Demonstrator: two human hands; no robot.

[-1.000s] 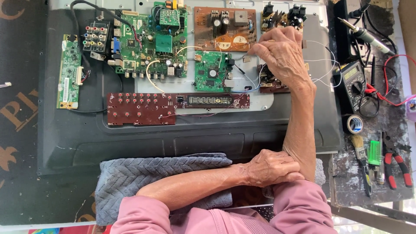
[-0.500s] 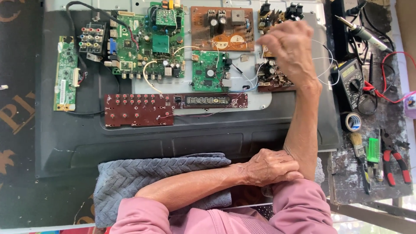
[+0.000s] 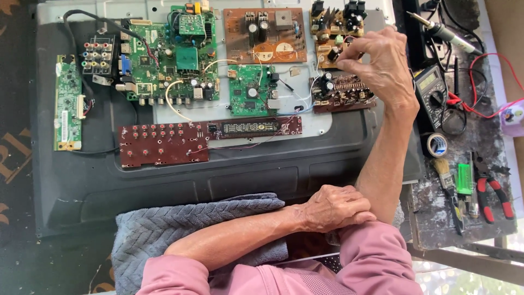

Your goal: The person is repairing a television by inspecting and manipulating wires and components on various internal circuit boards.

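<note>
Probing the brown power board [image 3: 339, 52], your right hand [image 3: 382, 68] pinches thumb and forefinger on a small part at its lower edge. Below that board, your left hand [image 3: 335, 207] rests curled on your right forearm. Next, I'd judge, calls for a fine, steady touch.

Green circuit board [image 3: 169, 60]: glossy. Back panel [image 3: 164, 186]: matt dark plastic. Towel [image 3: 180, 229]: grey ribbed cloth. Pliers [image 3: 491, 191]: red plastic grips. Counter [image 3: 486, 131]: rough, stained.
</note>
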